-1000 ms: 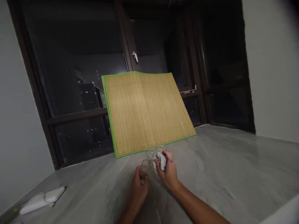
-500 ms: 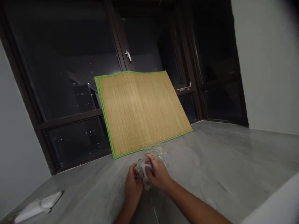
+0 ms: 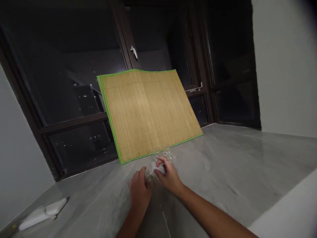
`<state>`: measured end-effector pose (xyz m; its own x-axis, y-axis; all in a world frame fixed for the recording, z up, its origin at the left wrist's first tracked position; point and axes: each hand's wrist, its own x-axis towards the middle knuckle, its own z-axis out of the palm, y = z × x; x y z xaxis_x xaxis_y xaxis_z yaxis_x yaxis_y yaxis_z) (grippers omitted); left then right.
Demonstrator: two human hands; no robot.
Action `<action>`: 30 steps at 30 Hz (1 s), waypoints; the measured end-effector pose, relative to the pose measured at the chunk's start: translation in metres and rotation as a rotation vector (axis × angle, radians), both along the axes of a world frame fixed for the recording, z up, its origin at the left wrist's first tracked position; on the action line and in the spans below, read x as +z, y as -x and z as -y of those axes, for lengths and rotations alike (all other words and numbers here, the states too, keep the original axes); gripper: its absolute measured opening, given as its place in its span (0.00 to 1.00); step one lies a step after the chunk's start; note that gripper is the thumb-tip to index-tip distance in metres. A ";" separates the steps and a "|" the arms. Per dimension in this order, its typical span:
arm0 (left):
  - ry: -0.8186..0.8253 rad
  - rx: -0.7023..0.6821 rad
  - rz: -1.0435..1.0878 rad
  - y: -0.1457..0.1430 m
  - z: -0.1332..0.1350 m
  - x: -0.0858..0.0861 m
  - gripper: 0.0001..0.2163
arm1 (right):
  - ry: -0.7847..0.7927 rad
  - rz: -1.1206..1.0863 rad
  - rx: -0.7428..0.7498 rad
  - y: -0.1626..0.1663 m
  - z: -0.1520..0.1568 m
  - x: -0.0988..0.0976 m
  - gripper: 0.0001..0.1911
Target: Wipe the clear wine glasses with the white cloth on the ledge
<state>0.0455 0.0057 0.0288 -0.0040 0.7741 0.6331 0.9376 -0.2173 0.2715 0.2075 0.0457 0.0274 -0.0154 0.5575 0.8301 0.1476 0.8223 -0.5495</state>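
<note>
My left hand [image 3: 139,191] grips a small clear glass [image 3: 149,175] low over the grey stone surface [image 3: 223,165]. My right hand [image 3: 169,176] is closed on a white cloth [image 3: 158,168] and presses it against that glass, so the two hands touch. The glass is dim and mostly hidden by my fingers and the cloth. Just behind my hands, more clear glassware [image 3: 165,154] stands at the foot of the mat; its shape is hard to make out.
A bamboo mat with a green border [image 3: 148,112] leans against the dark window [image 3: 74,82]. White flat objects [image 3: 42,213] lie at the lower left edge. A white wall [image 3: 284,66] closes the right side.
My right hand has brought the white cloth leftward onto the glass in my left hand, and the two hands have closed together. The view has shifted slightly.
</note>
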 end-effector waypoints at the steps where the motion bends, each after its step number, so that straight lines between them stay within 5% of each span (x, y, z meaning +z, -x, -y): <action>1: 0.003 0.039 -0.032 0.001 0.001 0.002 0.24 | 0.016 0.016 0.054 0.001 0.002 0.001 0.25; 7: 0.013 0.109 -0.098 0.007 -0.001 0.003 0.26 | 0.075 0.079 0.225 0.004 0.005 0.000 0.34; 17: -0.048 0.047 -0.094 0.006 0.002 0.011 0.26 | 0.016 0.104 -0.039 0.005 -0.004 -0.007 0.36; 30: -0.101 0.062 -0.096 0.005 0.001 0.009 0.25 | 0.154 0.035 0.081 0.005 0.000 -0.002 0.34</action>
<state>0.0401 0.0046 0.0377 0.0140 0.7064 0.7077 0.9706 -0.1795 0.1601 0.2030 0.0458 0.0251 -0.0926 0.6736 0.7333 0.1053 0.7390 -0.6655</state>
